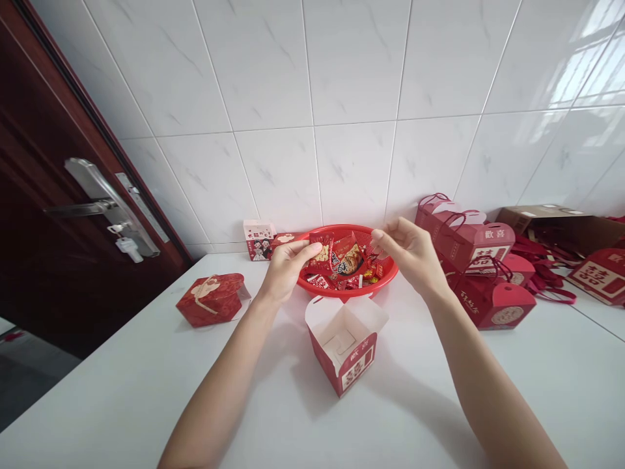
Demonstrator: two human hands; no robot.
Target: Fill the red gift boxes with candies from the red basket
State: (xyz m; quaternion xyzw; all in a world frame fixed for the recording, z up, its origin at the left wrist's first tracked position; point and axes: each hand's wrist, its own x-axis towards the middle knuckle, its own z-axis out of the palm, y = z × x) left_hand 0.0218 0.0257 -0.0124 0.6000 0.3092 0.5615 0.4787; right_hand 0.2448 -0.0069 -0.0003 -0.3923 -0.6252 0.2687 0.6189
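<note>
My left hand (288,270) is closed, with a small red snack packet (321,255) pinched between thumb and fingers over the left side of a red plastic basket (347,293). A larger red snack packet (347,255) shows right beside it; whether it is also held, I cannot tell. At the basket's right rim is my right hand (407,251), its thumb and fingertips drawn together; anything between them is too small to make out. Inside the basket lie several small wrapped sweets (354,282). In front stands an open red gift box (336,355), flaps up, its white inside bare.
A red box (212,299) lies at left, and a small printed box (258,240) stands against the tiled wall. Several handled gift boxes (481,251) are stacked at right, near a cardboard carton (541,221) and red ribbons (537,264). A dark door (63,130) borders the left.
</note>
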